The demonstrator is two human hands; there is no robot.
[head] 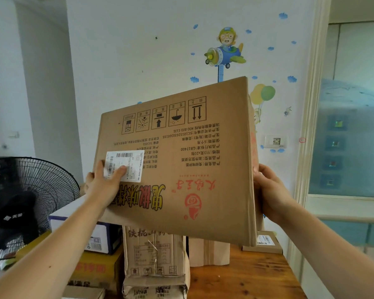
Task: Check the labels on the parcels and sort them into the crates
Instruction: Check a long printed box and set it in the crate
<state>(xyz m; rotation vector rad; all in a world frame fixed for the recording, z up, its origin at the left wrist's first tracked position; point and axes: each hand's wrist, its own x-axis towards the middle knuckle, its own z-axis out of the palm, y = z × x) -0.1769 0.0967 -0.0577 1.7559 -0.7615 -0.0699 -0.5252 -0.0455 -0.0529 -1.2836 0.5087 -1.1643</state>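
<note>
So both hands are holding the big cardboard parcel (181,169) up in the air, tilted, print facing upside down, above the other parcels (156,255) sitting on the wooden tabletop (246,277). The left hand (102,184) is gripping its left edge, thumb pressing on the white label (130,162); the right hand (270,190) is wrapping round the right edge.

white label (130,162): print too small to read, left hand (102,186) covers part
right hand (270,190): fingertips hidden behind big box (192,165)
fan (41,186): cut off at left edge
</note>
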